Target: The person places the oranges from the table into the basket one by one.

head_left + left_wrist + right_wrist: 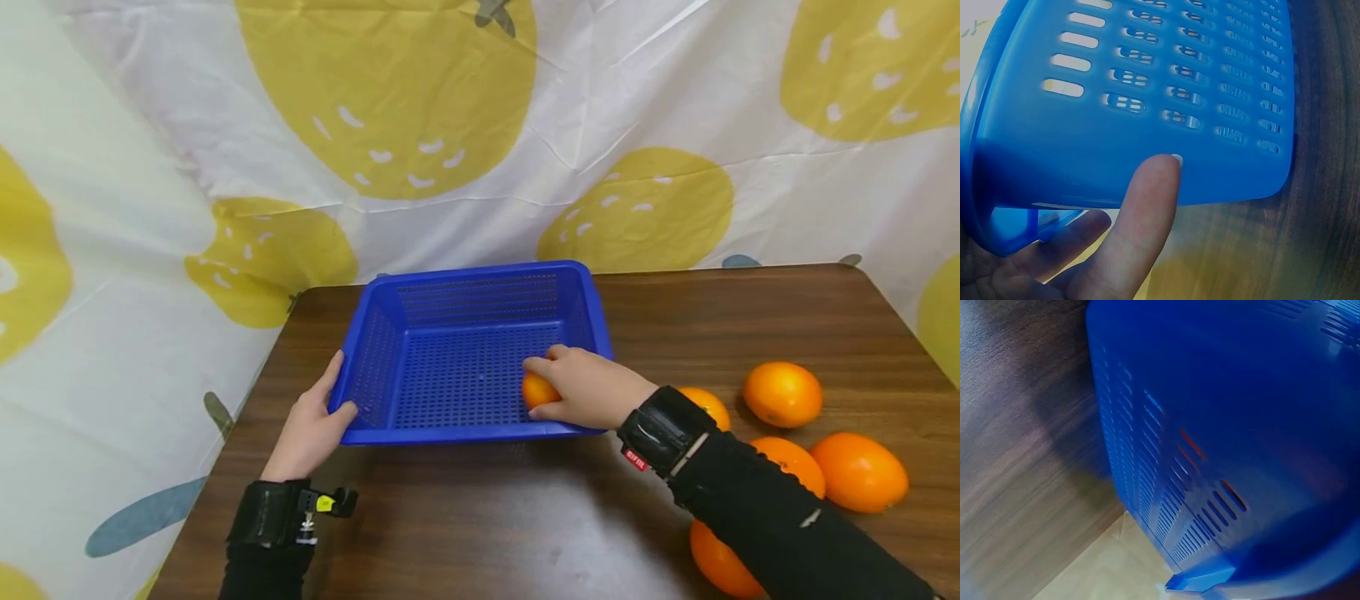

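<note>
A blue plastic basket point(480, 375) with slotted walls stands on the wooden table. My left hand point(309, 429) grips its near left corner, thumb at the rim and fingers along the outside. The left wrist view shows one finger point(1150, 206) against the basket's outer wall point(1072, 150). Inside the near right part of the basket, my right hand point(581, 387) holds an orange point(538, 390), partly covered by the fingers. In the right wrist view the basket's outer wall point(1222, 412) fills most of the picture, with orange colour showing through some slots; the right hand is hidden there.
Several more oranges lie on the table to the right, among them a far one point(783, 394), one at the right point(858, 472) and one partly under the right sleeve point(723, 562). A fruit-patterned cloth point(465, 225) hangs behind the table's back edge.
</note>
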Demonstrator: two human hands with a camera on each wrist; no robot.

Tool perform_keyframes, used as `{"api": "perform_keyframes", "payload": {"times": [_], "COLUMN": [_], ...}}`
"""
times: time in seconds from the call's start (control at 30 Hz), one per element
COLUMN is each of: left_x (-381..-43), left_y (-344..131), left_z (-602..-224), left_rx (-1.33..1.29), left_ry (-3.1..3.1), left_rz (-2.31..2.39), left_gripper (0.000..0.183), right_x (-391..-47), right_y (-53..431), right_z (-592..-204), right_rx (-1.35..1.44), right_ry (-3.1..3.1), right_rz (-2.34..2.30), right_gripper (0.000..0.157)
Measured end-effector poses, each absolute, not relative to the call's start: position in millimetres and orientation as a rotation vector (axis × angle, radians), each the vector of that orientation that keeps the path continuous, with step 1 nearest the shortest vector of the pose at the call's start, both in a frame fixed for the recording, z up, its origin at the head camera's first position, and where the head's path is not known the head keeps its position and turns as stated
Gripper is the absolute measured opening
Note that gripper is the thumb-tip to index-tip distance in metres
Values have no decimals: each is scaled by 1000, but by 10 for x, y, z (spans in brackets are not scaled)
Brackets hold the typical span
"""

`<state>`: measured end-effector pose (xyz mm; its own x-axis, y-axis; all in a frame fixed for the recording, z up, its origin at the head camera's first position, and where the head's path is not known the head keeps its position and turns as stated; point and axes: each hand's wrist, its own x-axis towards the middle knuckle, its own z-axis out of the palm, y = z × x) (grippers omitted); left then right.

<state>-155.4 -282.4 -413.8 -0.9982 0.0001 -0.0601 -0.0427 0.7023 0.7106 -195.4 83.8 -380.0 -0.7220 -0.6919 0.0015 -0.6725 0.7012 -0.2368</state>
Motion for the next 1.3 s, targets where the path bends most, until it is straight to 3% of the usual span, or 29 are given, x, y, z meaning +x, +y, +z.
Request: {"api": "perform_keyframes", "payload": {"times": [1.3], "left_x": [-1549], "left_y": [-2779], "left_z": [-4096], "left_rx": [-79], "left_ry": [2839], "left_rz": [1157], "left_gripper": [73], "right_x": [-2021], "right_y": [703], "right_z": [-3825], "right_rx": [-975], "right_ry": [2783], "right_rz": [-107], "right_gripper": [56]}}
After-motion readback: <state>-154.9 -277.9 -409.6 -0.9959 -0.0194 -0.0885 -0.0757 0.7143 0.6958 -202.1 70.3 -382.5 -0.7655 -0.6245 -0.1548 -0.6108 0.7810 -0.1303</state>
